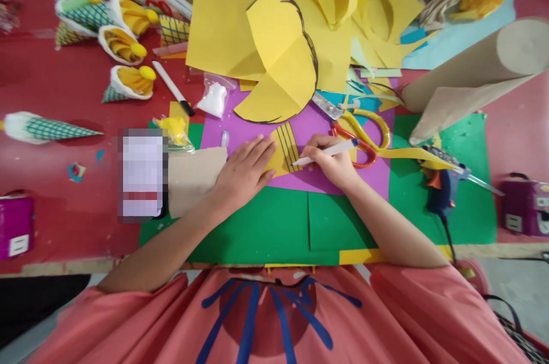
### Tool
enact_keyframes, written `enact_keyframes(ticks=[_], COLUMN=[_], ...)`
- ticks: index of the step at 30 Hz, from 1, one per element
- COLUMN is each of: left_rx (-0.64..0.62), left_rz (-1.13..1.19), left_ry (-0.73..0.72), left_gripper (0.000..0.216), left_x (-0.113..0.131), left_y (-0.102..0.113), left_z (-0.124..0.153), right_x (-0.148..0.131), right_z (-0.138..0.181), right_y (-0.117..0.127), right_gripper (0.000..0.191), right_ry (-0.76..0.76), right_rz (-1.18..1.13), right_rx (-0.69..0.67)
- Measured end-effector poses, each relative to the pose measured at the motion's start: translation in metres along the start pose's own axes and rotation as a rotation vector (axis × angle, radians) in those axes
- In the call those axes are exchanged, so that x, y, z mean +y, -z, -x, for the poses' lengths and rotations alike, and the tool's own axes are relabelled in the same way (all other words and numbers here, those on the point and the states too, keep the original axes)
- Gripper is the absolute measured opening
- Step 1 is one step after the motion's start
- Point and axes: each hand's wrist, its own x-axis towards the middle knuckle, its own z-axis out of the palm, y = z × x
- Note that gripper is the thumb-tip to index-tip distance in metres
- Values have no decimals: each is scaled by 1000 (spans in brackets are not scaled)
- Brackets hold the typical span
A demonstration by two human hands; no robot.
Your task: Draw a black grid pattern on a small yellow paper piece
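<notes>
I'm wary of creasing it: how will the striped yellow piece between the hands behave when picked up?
The striped yellow piece looks thin, so it should be light and probably bendable. The left hand rests at its edge; once released, it might slide over the purple sheet.

the scene is bright, with soft shadows on the yellow sheet and a pale sheen on the red table. shapes stretch toward the edges, the corners look soft, and a pixelated patch blots out detail at left.
</notes>
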Motion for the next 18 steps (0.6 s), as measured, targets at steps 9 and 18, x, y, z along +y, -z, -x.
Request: enact_keyframes(ticks=[9,18], left_rx=[24,53], left_rz=[-86,-38], left_ry=[-222,-230], left_gripper=[46,44], left_x=[10,8], left_y=[-1,2], left_z=[7,5], right_x=[4,10], right_z=[0,-2], right_y=[-2,-4], right_gripper=[23,23], right_ry=[54,95], right_rz=[-64,170], right_rx=[142,104])
